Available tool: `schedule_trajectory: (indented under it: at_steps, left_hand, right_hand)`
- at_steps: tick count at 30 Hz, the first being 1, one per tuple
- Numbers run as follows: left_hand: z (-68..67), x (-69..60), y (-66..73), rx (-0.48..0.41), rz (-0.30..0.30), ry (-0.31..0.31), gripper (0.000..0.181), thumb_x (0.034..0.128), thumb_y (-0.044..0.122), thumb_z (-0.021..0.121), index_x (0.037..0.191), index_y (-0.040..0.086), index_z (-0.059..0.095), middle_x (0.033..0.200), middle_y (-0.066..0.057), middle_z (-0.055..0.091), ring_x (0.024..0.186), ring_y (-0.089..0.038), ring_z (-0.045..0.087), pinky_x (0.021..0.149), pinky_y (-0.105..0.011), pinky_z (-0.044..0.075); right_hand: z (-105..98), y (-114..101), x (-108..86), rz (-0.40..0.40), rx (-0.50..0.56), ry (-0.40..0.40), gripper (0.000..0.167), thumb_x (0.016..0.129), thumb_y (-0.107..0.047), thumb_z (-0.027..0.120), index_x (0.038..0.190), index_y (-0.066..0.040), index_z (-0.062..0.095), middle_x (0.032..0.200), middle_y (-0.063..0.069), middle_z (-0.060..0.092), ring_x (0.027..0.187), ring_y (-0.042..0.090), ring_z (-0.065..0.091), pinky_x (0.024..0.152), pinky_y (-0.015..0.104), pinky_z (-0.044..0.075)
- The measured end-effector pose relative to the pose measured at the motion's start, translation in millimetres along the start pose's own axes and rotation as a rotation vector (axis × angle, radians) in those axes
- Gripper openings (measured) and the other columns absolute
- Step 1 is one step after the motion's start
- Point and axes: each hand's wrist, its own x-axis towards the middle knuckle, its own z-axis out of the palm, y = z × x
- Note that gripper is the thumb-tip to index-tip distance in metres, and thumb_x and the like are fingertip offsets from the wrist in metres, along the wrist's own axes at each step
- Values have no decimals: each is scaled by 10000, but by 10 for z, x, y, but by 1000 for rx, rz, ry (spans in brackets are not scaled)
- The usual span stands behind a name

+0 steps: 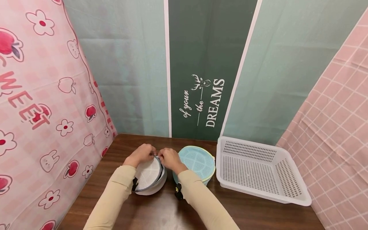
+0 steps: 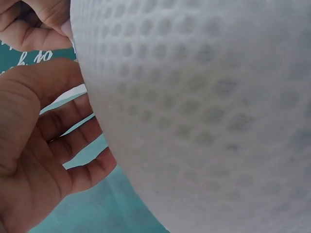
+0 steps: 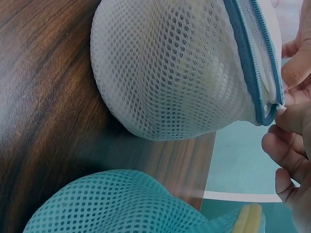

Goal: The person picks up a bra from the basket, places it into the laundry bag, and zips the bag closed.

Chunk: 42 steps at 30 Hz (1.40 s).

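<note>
A round white mesh laundry bag (image 1: 149, 174) with a blue-grey zipper stands on the table, left of centre in the head view. Its zipper (image 3: 250, 63) runs round the top edge; in the right wrist view the two tooth rows lie apart and meet near the right fingertips. My right hand (image 1: 170, 158) pinches the zipper's end at the far rim. Close beside it, my left hand (image 1: 142, 155) holds the rim between thumb and fingers. In the left wrist view, white mesh (image 2: 204, 121) hides much of the scene. Something pale shows faintly inside the bag.
A turquoise mesh bag (image 1: 196, 161) with yellow-green edging stands just right of the white one, partly behind the right forearm. Farther right is a light grey perforated plastic basket (image 1: 248, 174). Brown wooden table (image 1: 161, 210); printed cloths hang at the back and sides.
</note>
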Motion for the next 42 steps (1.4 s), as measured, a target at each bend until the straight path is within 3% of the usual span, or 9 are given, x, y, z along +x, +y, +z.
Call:
schedule_trajectory:
  at_steps: [7,21,28,36,42]
  left_hand:
    - [6,-14,-20,-28,-31,16,165,742,-43,630,692,112,605,650,52,533,596,-117,443,553,-266,386]
    - [-25,-132,-135,-56,-329,66,78,831,23,564,800,94,553,661,3,496,618,-182,458,579,-333,384]
    - [-29,-198,-149,-53,-423,85,63,851,48,524,818,102,520,697,-40,525,611,-215,462,566,-367,382]
    - [7,-350,-241,-97,-598,150,82,867,140,492,790,116,484,635,-76,486,584,-246,456,509,-371,341]
    - [85,-427,-280,-75,-805,250,121,869,230,475,829,115,478,775,-165,576,678,-352,550,509,-441,385]
  right_hand:
    - [-1,-2,-14,55,39,-26,100,847,-77,620,812,-152,676,805,-46,599,697,93,568,604,220,455]
    - [-48,39,-11,89,85,-1,84,848,-79,636,801,-146,654,796,-41,585,706,97,548,641,247,457]
    - [-57,68,-14,88,94,7,81,853,-78,632,806,-140,655,817,-28,599,731,113,567,646,258,465]
    - [-63,128,-59,77,103,9,102,851,-70,613,785,-141,645,789,-37,585,711,104,559,624,247,456]
    - [-74,126,-71,83,117,-11,98,841,-82,619,773,-148,644,778,-48,580,689,81,530,610,237,442]
